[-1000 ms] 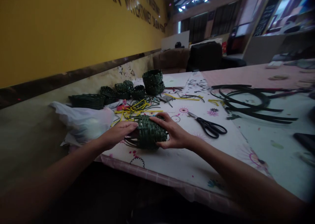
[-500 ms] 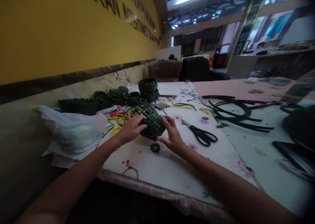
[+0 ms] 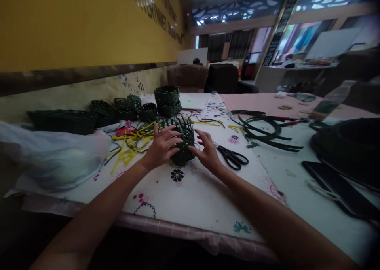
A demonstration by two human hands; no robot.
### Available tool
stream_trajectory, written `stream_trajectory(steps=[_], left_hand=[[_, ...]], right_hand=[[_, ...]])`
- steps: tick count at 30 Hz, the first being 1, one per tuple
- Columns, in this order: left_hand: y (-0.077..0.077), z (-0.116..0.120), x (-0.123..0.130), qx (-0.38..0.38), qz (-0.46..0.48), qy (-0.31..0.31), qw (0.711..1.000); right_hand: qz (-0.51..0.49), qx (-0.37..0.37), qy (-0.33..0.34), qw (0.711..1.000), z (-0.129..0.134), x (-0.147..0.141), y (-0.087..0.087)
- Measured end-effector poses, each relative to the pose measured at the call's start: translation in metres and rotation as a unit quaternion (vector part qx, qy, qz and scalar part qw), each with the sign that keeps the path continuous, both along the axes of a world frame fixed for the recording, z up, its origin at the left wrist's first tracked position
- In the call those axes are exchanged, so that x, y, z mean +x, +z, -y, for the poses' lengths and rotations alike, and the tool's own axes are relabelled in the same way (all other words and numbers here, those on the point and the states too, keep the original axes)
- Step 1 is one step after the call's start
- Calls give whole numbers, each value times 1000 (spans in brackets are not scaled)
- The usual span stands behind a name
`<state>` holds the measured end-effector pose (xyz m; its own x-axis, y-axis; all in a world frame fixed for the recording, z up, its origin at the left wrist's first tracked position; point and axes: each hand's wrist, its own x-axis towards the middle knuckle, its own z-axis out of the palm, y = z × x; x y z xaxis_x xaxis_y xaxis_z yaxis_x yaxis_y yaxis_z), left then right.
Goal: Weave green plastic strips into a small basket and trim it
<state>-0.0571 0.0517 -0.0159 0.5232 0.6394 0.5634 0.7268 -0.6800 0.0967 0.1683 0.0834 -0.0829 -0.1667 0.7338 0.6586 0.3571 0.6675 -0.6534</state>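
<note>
Both forearms reach in from the bottom corners, angled inward, elbows wide. 2 bare hands at mid-table, 1 per side of a dark green woven basket [image 3: 184,149]. Left hand [image 3: 161,148]: back toward camera, fingers fanned and pointing right across the basket's left side, 1 digit sticking up apart from the rest. Right hand [image 3: 208,152]: wrist bent in, fingers loosely curved at the basket's right side, thumb aimed left and overlapping the weave. Grip: digits spread on both hands, no pinch; can't tell how firmly either presses.

Basket is between the hands, loose strip ends up, just behind a printed black flower on the white tablecloth [image 3: 190,199]; can't tell if its base rests there. Black-handled scissors [image 3: 234,158] just right of right hand. Yellow strips [image 3: 127,156] strewn left of left hand, white plastic bag [image 3: 67,157] farther left. Other woven baskets [image 3: 167,101] behind, toward the wall. Dark coiled strips [image 3: 267,137] lie well right of the hands.
</note>
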Motion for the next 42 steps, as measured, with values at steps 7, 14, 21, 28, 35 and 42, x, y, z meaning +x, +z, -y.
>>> stream_trajectory(steps=[7,14,21,28,35,42], left_hand=[[-27,-2,5,84,48,4,995],[-34,-7,3,89,74,-7,993],[-34,-6,8,70,62,4,996],[-40,-12,2,64,33,-19,997],[-44,-10,2,115,21,15,993],[-56,-16,-9,93,160,30,982]], right_hand=[[136,188,-71,970,15,-6,7],[174,183,-85,964,13,-7,8],[198,201,-88,955,9,-4,14],[234,223,-34,946,0,1,12],[170,217,-23,961,-2,4,6],[94,121,-37,987,-5,11,12]])
